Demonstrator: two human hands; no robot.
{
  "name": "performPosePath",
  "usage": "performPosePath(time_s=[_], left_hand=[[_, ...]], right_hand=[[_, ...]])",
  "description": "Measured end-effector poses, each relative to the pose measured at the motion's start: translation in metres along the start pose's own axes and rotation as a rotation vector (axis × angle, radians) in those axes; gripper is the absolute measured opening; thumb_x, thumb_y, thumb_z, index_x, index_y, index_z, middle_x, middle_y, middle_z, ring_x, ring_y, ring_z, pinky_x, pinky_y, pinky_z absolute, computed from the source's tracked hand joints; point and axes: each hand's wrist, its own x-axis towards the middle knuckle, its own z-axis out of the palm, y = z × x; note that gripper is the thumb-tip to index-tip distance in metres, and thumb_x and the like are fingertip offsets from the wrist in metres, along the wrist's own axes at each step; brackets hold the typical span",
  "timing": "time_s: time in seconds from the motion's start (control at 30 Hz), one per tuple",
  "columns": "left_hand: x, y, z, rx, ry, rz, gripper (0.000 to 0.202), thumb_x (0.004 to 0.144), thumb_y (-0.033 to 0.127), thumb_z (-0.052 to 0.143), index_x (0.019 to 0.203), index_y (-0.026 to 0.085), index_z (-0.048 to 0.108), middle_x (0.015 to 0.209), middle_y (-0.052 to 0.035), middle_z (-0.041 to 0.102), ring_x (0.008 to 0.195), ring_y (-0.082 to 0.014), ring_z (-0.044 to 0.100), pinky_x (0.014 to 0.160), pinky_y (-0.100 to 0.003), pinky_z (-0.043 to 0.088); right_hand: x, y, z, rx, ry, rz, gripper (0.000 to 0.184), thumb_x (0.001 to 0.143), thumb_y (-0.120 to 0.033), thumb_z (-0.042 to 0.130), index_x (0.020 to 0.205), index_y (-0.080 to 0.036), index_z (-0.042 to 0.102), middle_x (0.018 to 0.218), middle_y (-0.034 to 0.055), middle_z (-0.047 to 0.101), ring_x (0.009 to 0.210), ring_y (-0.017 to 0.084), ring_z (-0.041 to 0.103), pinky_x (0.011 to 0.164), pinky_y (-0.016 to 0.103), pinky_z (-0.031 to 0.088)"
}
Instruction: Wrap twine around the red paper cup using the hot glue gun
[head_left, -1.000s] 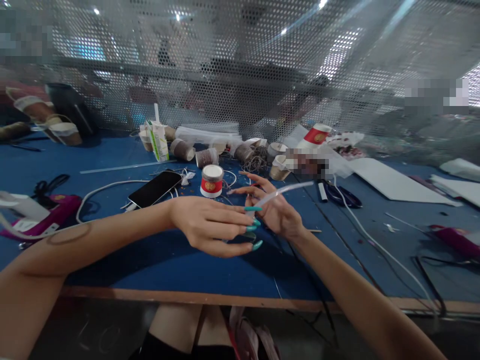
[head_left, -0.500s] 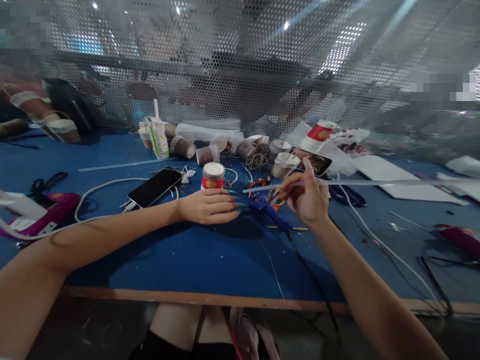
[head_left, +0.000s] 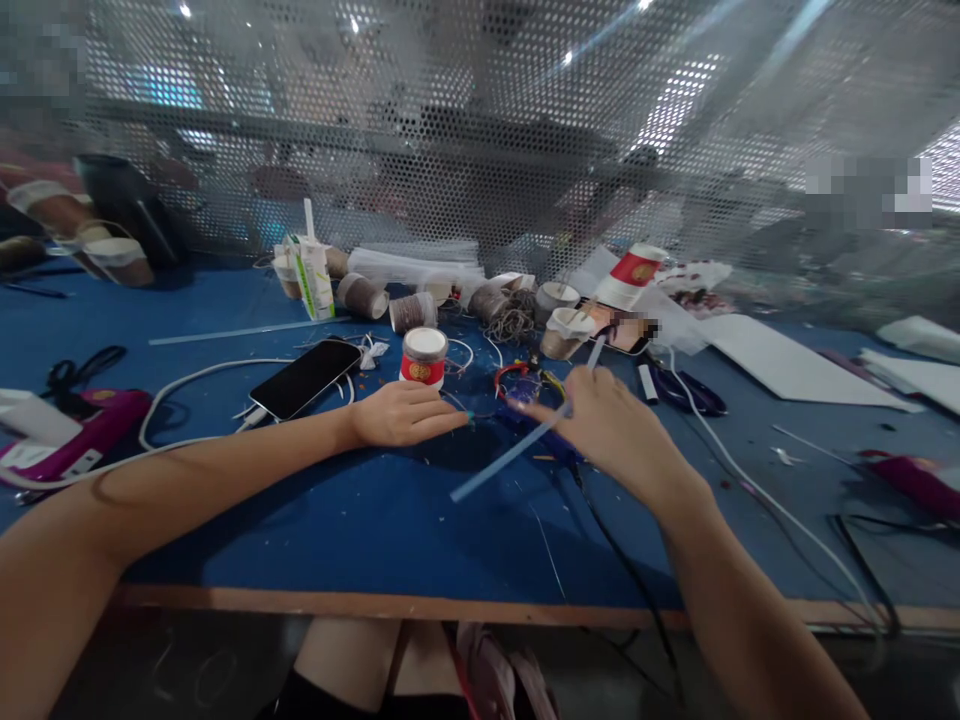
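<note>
My right hand is closed around a long translucent glue stick, which slants with its lower end toward me. Below and beside that hand lies a blue glue gun with a black cord, partly hidden by the fingers. My left hand rests palm down on the blue table, its fingers stretched to the right and teal nails showing. Just behind it stands a small red-and-white paper cup with a grey band near its top. A thin wire loop shows close to the left fingertips; contact is unclear.
A black phone on a white cable lies at left. Several twine spools, a drink carton and another red-and-white cup line the back, before a perforated screen. White sheets and scissors lie right.
My right hand has turned over and come down, swinging the glue stick from nearly level to a slant toward me. The left hand's fingers have drawn together slightly, with the hand still beside the cup.
</note>
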Motion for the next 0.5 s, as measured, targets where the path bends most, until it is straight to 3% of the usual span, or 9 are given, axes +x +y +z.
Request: performPosePath(time_s=[0.1,0.23,0.3,0.37,0.5], left_hand=[[-0.001,0.0,0.002,-0.006,0.02,-0.035,0.027,0.103,0.015,0.042,0.123,0.015,0.06,0.084,-0.0038,0.076,0.072,-0.013,0.069,0.067,-0.024,0.056],[-0.001,0.0,0.004,0.008,0.004,-0.13,0.052,0.1,0.011,0.039,0.153,0.014,0.037,0.073,0.0019,0.068,0.065,-0.0143,0.062,0.064,-0.025,0.053],[-0.001,0.001,0.004,0.019,0.001,-0.171,0.064,0.099,0.01,0.04,0.161,0.015,0.021,0.07,0.0048,0.065,0.061,-0.0138,0.06,0.062,-0.024,0.051],[-0.001,0.001,0.003,0.017,0.001,-0.187,0.07,0.1,0.01,0.039,0.163,0.017,0.011,0.069,0.0065,0.063,0.058,-0.0131,0.058,0.06,-0.023,0.049],[-0.005,0.001,0.007,-0.011,0.024,-0.217,0.063,0.102,0.015,0.043,0.161,0.02,0.022,0.064,0.0081,0.06,0.051,-0.0123,0.054,0.055,-0.021,0.048]], right_hand=[[-0.007,-0.005,0.001,-0.041,-0.224,-0.071,0.046,0.075,-0.058,0.079,0.079,-0.022,0.051,0.084,0.0136,0.063,0.083,0.035,0.065,0.065,0.039,0.047],[-0.007,-0.004,0.001,0.044,-0.362,-0.199,0.038,0.07,-0.02,0.079,0.069,-0.026,0.042,0.073,0.0065,0.061,0.069,0.027,0.061,0.062,0.035,0.043],[-0.006,-0.002,0.004,0.032,-0.357,-0.203,0.041,0.063,-0.009,0.075,0.068,-0.026,0.039,0.072,0.0051,0.061,0.066,0.024,0.06,0.06,0.033,0.041],[-0.005,-0.002,0.008,0.009,-0.311,-0.164,0.041,0.061,-0.008,0.073,0.068,-0.026,0.037,0.069,0.0039,0.06,0.064,0.022,0.059,0.059,0.032,0.039],[-0.004,-0.011,0.016,0.124,-0.095,-0.117,0.03,0.071,-0.02,0.065,0.072,-0.026,0.036,0.064,0.0013,0.054,0.062,0.021,0.056,0.058,0.032,0.038]])
